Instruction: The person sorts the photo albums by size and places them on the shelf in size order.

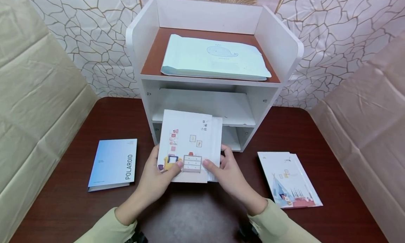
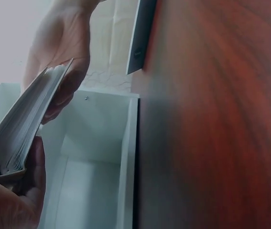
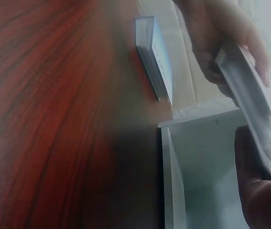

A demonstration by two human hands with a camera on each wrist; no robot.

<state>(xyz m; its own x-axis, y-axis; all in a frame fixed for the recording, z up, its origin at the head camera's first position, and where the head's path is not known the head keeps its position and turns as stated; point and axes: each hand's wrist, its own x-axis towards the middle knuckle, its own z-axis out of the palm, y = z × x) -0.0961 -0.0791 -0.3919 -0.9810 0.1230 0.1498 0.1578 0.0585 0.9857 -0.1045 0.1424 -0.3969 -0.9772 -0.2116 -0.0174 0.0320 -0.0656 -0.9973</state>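
One white album (image 1: pixel 177 137) is being held raised over the surface (image 1: pixel 57 200), in front of the shelf unit (image 1: pixel 210 11), printed cover facing the wearer. Both hands are clamped on it: the left hand (image 1: pixel 159 178) is gripping the left edge, the right hand (image 1: pixel 232 176) the right edge, thumbs pressing the cover, fingers curling behind.

Handling (estimate): probably light; covers are looking stiff and smooth, perhaps slightly slippery; corners are likely to dent. The sheets (image 2: pixel 27 117) are looking thin and may fan out under a one-cover pinch. Best hold: both side edges, spanning both covers, as the hands are doing.

Outward: a blue album (image 1: pixel 112 162) is lying to the left, a second white album (image 1: pixel 292 179) to the right, both well apart from the held one. A whale-printed packet (image 1: pixel 215 58) is resting on the unit's top.

Views: head is showing the cover art but hiding the thickness; left wrist is showing the sheets edge-on between covers; right wrist is showing the blue album's thick page edge.
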